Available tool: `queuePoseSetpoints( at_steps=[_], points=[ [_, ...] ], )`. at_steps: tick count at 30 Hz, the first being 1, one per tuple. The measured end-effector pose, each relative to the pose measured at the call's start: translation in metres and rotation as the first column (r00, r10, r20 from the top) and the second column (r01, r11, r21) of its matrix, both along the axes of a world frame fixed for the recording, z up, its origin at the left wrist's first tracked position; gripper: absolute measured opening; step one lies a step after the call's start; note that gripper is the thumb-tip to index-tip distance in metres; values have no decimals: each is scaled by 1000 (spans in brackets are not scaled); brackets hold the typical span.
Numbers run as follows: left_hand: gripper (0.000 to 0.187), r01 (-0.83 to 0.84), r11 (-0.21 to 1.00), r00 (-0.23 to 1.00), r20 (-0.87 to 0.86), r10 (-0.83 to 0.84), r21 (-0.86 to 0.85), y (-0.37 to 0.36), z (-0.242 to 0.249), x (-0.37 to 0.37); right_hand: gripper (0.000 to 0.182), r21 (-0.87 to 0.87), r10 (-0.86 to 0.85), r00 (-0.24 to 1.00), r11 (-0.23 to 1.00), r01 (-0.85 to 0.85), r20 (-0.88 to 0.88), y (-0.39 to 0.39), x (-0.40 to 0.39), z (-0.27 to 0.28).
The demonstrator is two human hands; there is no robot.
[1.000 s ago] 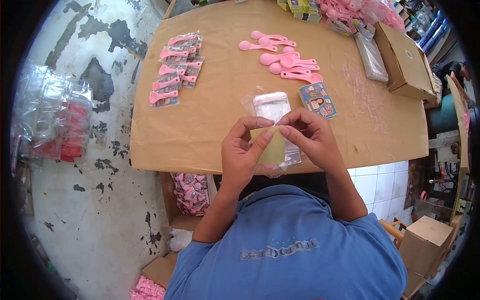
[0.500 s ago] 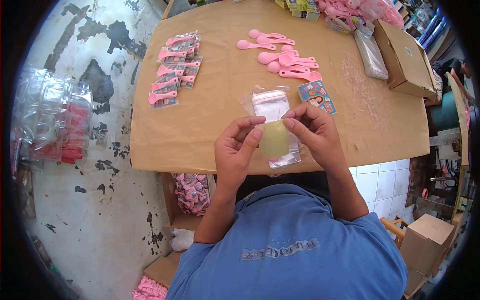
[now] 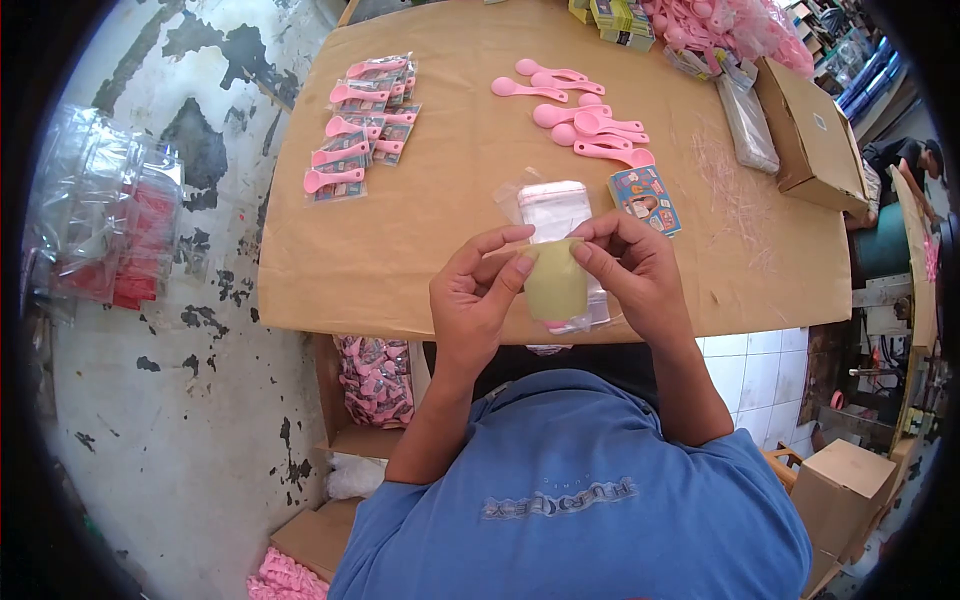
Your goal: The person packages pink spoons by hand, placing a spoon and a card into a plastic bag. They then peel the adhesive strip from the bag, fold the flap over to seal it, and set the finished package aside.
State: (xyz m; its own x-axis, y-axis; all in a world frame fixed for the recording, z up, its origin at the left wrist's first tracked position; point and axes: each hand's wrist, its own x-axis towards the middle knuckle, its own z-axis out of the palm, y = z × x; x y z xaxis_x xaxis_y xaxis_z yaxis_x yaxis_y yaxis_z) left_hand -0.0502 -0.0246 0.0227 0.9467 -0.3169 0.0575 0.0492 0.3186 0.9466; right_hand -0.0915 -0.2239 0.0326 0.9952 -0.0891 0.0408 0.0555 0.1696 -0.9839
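Observation:
A yellow-green card (image 3: 556,285) is pinched at its upper corners, bowed slightly between both hands. My left hand (image 3: 482,290) grips its left side with thumb and fingers, and my right hand (image 3: 628,268) grips its right side. Beneath lies a stack of clear plastic bags (image 3: 553,205) with a pinkish top edge. Just right of it sits a stack of printed blue cards (image 3: 645,200). Several loose pink spoons (image 3: 605,140) are spread beyond the hands. On the left of the table, packed pink spoons (image 3: 340,155) with cards lie in overlapping rows.
An open cardboard box (image 3: 810,140) stands at the table's right edge beside a clear bag pack (image 3: 748,130). Pink spoons in plastic (image 3: 725,30) are heaped behind. A box of packed spoons (image 3: 376,380) is below the table. Another person (image 3: 900,155) is at far right.
The view has shifted slightly, so the table items appear a little lower and to the right. Both hands still hold the card, which looks slightly more curved.

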Motion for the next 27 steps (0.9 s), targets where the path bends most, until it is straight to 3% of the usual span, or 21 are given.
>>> queuePoseSetpoints(
  at_steps=[3,6,9,12,18,21,25,27],
  points=[
    [22,-37,999,998,50,38,-20,-1,-4,-2,15,-1,9,1000,1000,-9,8,-3,-2,3],
    [14,-25,1000,989,146,25,-2,4,-10,-2,10,60,-4,992,998,-3,128,0,-1,-1],
    [9,-5,1000,980,200,3,8,9,-13,-1,8,-72,104,951,994,-86,291,-13,1,-6],
    [10,14,1000,977,212,-11,-10,7,-9,-1,11,-107,136,941,988,-107,311,-19,-1,-3],
    [8,14,997,966,255,-34,79,5,-5,-3,6,-74,145,958,989,-131,249,-26,-4,5],
    [9,45,995,968,243,-66,92,7,0,-5,5,37,138,975,988,-147,174,-25,-5,10],
    [12,-31,999,965,259,38,-34,0,-1,-4,2,-54,104,990,994,-99,93,-17,-9,2],
    [15,-49,999,972,231,43,20,5,-8,-5,8,-83,87,994,993,-82,59,-12,-8,8]
  ],
)
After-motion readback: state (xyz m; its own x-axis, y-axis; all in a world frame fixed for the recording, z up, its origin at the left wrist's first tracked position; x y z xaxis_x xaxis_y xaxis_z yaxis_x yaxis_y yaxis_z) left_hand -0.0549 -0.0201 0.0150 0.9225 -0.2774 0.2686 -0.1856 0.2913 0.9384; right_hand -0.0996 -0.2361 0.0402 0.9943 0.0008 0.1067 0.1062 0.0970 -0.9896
